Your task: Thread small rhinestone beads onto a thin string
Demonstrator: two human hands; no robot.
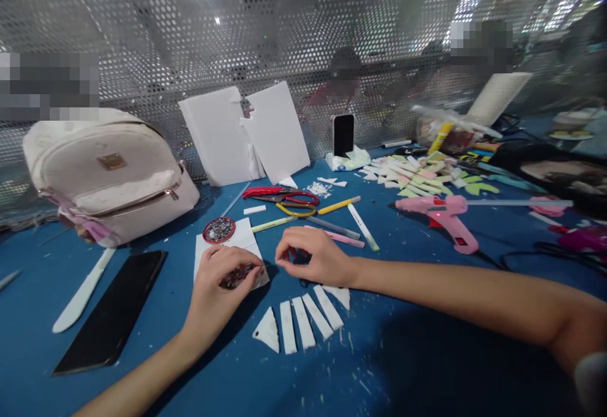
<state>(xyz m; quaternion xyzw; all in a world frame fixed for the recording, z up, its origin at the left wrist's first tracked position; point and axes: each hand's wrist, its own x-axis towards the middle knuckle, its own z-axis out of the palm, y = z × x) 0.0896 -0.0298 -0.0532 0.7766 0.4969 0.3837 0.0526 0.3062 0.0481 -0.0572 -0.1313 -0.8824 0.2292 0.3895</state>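
My left hand (226,271) is over a sheet of white paper (245,237), its thumb and forefinger closed in a pinch. Whatever may be between those fingertips is too small to name. Beneath its palm lie dark, glittery bits (236,276), partly hidden. Just to the right, my right hand (315,256) curls its fingertips against the thumb, and their contents cannot be made out. A red-rimmed round dish (219,230) of sparkling bits rests on the paper. Below the hands, white foam strips (303,322) lie in a row between a triangular piece (268,332) and another white piece (337,296).
Red-handled scissors (298,202) and several markers lie beyond my hands. A pink glue gun (441,215) with its cord is at the right, near piled foam pieces (417,174). Left are a black phone (111,313), white knife (83,294) and backpack (114,177). Another phone (344,135) stands behind.
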